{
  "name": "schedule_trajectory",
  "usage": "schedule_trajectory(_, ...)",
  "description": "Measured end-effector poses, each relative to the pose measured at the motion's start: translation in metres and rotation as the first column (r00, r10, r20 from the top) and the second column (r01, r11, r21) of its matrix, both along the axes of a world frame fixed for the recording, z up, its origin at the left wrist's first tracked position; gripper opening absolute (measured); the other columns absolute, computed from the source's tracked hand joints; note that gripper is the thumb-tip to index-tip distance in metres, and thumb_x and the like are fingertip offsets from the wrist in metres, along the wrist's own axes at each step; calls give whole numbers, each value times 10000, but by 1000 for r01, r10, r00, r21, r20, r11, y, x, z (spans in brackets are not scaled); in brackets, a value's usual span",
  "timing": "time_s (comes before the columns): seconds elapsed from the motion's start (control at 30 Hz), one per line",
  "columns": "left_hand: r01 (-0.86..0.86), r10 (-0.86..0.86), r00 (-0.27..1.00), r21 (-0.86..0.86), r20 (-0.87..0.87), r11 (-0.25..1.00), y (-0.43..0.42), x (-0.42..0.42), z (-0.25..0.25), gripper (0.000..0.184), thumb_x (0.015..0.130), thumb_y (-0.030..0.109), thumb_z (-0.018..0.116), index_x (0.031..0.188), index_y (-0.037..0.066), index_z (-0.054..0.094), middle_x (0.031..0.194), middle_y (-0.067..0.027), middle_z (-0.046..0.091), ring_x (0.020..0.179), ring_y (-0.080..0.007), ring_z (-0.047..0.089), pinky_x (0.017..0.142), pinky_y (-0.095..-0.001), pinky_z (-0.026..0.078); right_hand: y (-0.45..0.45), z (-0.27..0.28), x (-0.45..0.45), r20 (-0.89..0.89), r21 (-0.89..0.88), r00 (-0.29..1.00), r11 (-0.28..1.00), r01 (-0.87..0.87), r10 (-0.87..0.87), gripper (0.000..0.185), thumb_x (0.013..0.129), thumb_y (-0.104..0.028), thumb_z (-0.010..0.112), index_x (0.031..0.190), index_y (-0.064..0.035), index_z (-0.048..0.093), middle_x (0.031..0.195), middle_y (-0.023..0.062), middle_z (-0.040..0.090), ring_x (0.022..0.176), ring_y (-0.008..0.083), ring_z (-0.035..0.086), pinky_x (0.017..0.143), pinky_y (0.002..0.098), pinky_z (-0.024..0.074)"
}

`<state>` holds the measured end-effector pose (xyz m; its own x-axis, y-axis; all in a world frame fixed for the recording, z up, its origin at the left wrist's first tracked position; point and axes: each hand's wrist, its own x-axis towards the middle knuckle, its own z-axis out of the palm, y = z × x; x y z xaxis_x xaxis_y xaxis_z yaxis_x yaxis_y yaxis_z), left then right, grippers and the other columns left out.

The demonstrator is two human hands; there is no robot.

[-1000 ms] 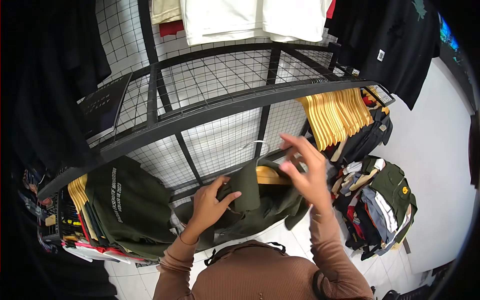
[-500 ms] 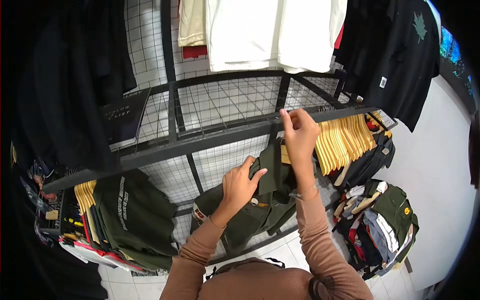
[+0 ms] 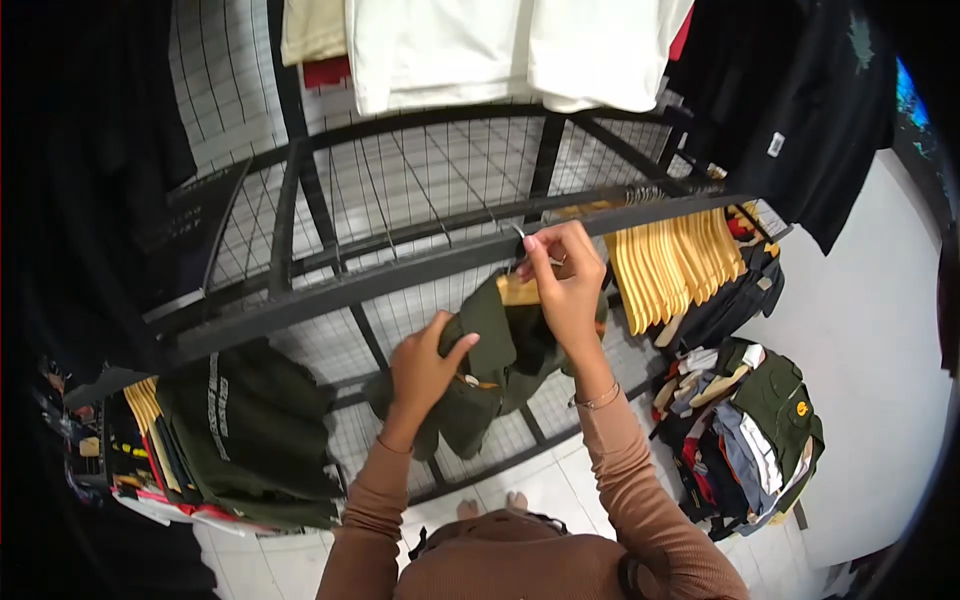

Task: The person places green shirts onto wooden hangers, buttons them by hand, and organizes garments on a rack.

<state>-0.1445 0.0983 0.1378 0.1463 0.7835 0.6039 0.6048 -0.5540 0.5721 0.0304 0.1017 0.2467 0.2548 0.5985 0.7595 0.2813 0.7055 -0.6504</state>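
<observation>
- Raised since earlier: wooden hanger [image 3: 518,291], its hook [image 3: 517,231] now at the black rail [image 3: 400,276]
- My right hand [image 3: 572,285] pinches that hook
- My left hand [image 3: 422,370] pinches the green garment [image 3: 485,335]

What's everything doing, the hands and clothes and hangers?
Left hand: gripping green shirt
Right hand: pinching hanger near hook
Green shirt: on hanger, held up
Hanger: inside green shirt, hook beside rack bar
Wooden hangers: hanging, row
Clothes pile: heaped, messy
White clothes: hanging

Clothes pile right of the garment rack [image 3: 400,268]
</observation>
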Motion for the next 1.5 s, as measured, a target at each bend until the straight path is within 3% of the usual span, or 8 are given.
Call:
schedule_trajectory(0.23,-237,234,950,9,-210,971,-1,-48,-27,404,719,353,746,934,52,583,795,-134,614,729,-320,610,621,-361,456,-30,-119,36,-29,-256,996,964,79,-89,50,856,-13,595,842,22,563,702,19,515,551,52,489,473,189,390)
schedule_trajectory(0.33,-411,453,891,378,-23,829,-22,-33,-32,341,706,252,770,900,46,579,846,-115,604,809,-311,579,721,-374,443,-50,-198,32,-125,-519,992,852,-60,-6,107,810,-27,654,866,22,577,733,28,525,570,67,482,489,204,393)
schedule_trajectory(0.5,-117,164,946,-178,278,977,-61,37,-134,193,791,78,684,919,1,562,868,-105,611,800,-249,589,721,-336,465,-32,-270,5,-60,-528,981,840,125,-183,127,805,-51,670,843,12,565,609,-5,509,555,57,488,464,194,381)
schedule_trajectory(0.67,-164,251,874,-234,416,958,-41,79,-174,184,818,30,635,984,-12,567,885,-129,609,820,-258,619,654,-314,496,-22,-268,-1,149,-507,986,850,140,-73,150,780,-50,689,817,25,565,632,13,522,580,66,485,485,215,394)
schedule_trajectory(0.93,-400,401,861,-71,314,914,-27,81,-150,103,823,10,625,925,7,614,845,-134,603,752,-260,619,661,-334,481,-42,-293,19,-186,-758,965,652,-21,-185,81,825,-37,629,829,23,576,734,19,588,629,94,543,563,234,445)
schedule_trajectory(1.03,-302,340,878,-162,337,939,-27,82,-147,92,815,40,643,901,10,627,815,-137,589,744,-291,612,658,-351,472,-44,-293,17,-681,-502,722,799,-332,-127,40,849,-13,587,820,12,577,755,20,598,669,110,580,630,249,493)
schedule_trajectory(1.17,-284,311,922,-140,232,948,-22,81,-152,115,815,51,647,922,14,626,791,-125,595,718,-291,616,643,-329,478,-45,-273,6,-630,-587,772,705,-398,-88,320,814,33,621,594,-43,400,591,-7,488,557,86,490,626,241,472)
schedule_trajectory(1.5,110,176,742,-377,646,920,-41,83,-145,97,833,10,624,927,-15,616,795,-77,661,687,-122,640,605,-226,493,-49,-288,1,-587,-571,804,751,-333,-90,123,805,55,611,729,1,531,737,13,581,658,84,522,609,240,442)
